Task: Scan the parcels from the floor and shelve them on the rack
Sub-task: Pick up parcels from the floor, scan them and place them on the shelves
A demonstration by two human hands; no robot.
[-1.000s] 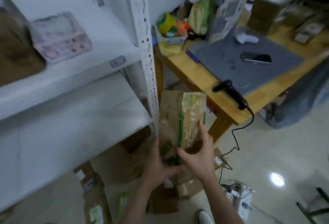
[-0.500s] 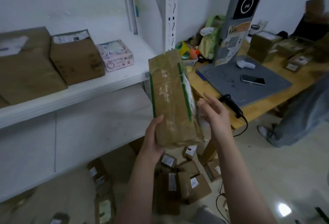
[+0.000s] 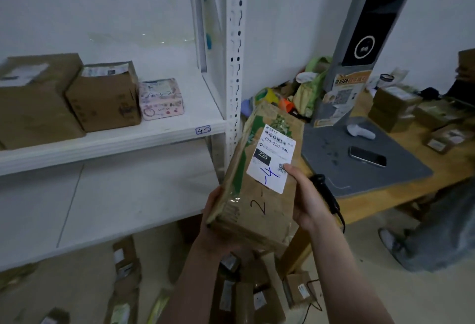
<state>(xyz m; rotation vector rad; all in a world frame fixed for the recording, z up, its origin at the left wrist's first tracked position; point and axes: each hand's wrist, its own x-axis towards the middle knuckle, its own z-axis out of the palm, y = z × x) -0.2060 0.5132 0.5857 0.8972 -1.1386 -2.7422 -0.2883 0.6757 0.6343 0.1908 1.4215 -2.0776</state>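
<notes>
I hold a long brown cardboard parcel (image 3: 253,195) with green tape, tilted, its white shipping label (image 3: 272,159) facing me. My left hand (image 3: 214,223) grips its lower left edge from beneath. My right hand (image 3: 308,195) holds its right side, thumb on the label's corner. The white rack (image 3: 235,71) stands to the left; its upper shelf (image 3: 159,133) bears two brown boxes (image 3: 102,97) and a small pink box (image 3: 161,99). Several parcels (image 3: 254,295) lie on the floor below. A black handheld scanner (image 3: 326,192) lies on the table edge, partly hidden behind my right hand.
A wooden table (image 3: 401,190) at right carries a grey mat (image 3: 359,159), a phone (image 3: 367,156), a white device (image 3: 361,130), a tall grey kiosk (image 3: 359,40) and several brown boxes (image 3: 401,107). Another person's leg and shoe (image 3: 421,241) stand by the table. The lower rack shelf (image 3: 102,205) is bare.
The parcel has been lifted from near the floor and turned so its label faces me. My right hand has closed on its right side; the view has tilted up.
</notes>
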